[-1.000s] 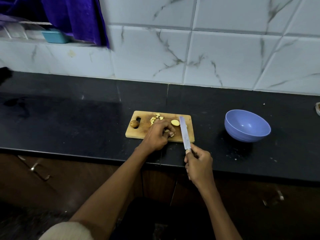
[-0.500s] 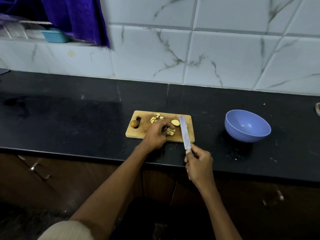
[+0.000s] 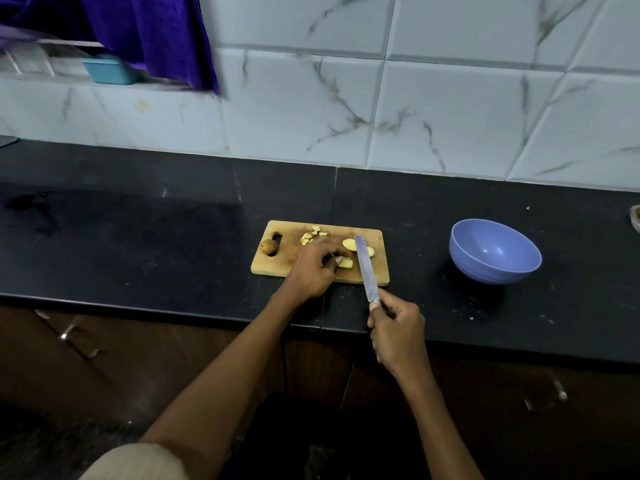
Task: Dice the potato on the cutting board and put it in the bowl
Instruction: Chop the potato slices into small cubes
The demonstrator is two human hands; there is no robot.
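A wooden cutting board (image 3: 277, 265) lies on the black counter. Several pale diced potato bits (image 3: 311, 234) sit at its far middle. A potato slice (image 3: 348, 243) lies under the knife's tip, and a cut piece (image 3: 346, 263) rests at my fingertips. A brown potato end (image 3: 268, 246) sits by the board's handle hole. My left hand (image 3: 317, 268) rests curled on the board, fingertips on the cut piece. My right hand (image 3: 396, 332) grips the handle of a knife (image 3: 365, 268), whose blade lies across the board's right part. The blue bowl (image 3: 495, 251) stands empty to the right.
The black counter (image 3: 138, 237) runs along a white marbled tile wall. A purple cloth (image 3: 149, 32) and a teal tub (image 3: 109, 69) are on a ledge at the upper left. Dark cabinet doors with metal handles (image 3: 78, 342) are below the counter edge.
My left hand has shifted slightly over the cut pieces, fingers curling in. The knife blade has edged a little left, over the potato slice.
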